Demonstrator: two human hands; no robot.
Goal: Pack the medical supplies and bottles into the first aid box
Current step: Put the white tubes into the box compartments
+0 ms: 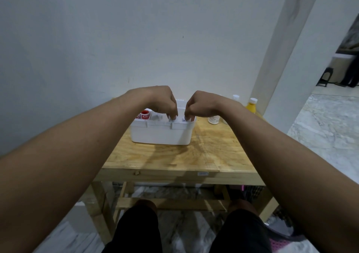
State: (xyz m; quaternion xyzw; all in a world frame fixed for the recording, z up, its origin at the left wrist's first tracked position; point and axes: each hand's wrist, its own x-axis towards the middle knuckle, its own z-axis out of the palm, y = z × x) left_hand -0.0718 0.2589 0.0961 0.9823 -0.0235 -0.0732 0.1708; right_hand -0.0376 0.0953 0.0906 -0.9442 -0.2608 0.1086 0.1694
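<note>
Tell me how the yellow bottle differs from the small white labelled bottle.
The yellow bottle has a yellow body; the small white bottle is white with a label. The yellow bottle stands farther back, its white cap showing; the small white bottle's top is hidden by the right forearm. Both stand outside the box.

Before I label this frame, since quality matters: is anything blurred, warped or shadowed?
Head view: wide-angle distortion bows the forearms; soft arm shadows cross the table; left hand and right hand fingertips in the first aid box are blurred, grip unclear.
</note>
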